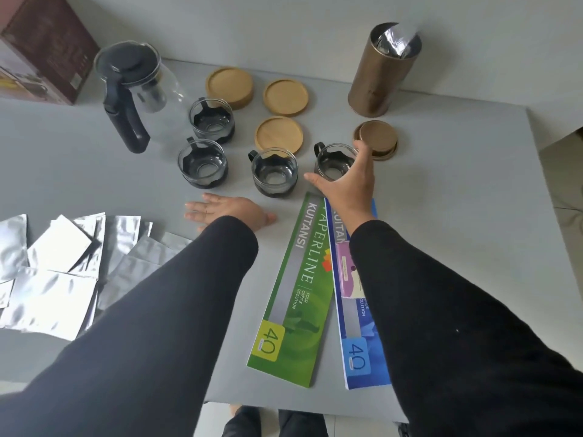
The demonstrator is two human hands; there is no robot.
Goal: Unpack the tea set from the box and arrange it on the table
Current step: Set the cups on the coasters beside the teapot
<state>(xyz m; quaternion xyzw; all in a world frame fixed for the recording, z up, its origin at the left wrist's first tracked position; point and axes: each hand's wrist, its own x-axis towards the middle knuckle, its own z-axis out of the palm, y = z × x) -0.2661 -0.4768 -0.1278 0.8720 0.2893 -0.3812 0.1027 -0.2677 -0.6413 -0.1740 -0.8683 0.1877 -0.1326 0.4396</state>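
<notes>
Several glass cups in black holders stand in the middle of the grey table (94,171). My right hand (344,181) is spread wide over the rightmost cup (332,164), thumb to its left and fingers along its right rim, with no clear grip. My left hand (227,211) lies flat on the table in front of the other cups, such as the one at the front left (202,167). A glass teapot (135,86) with a black lid and handle stands at the back left. Round wooden coasters (279,135) lie behind the cups. The brown tea set box (47,48) sits at the far left corner.
A gold canister (383,70) with a foil bag inside stands at the back right, its lid (377,143) lying right behind my right hand. Green (296,285) and blue (353,326) receipt books lie under my right arm. Silver foil sachets (56,263) cover the near left.
</notes>
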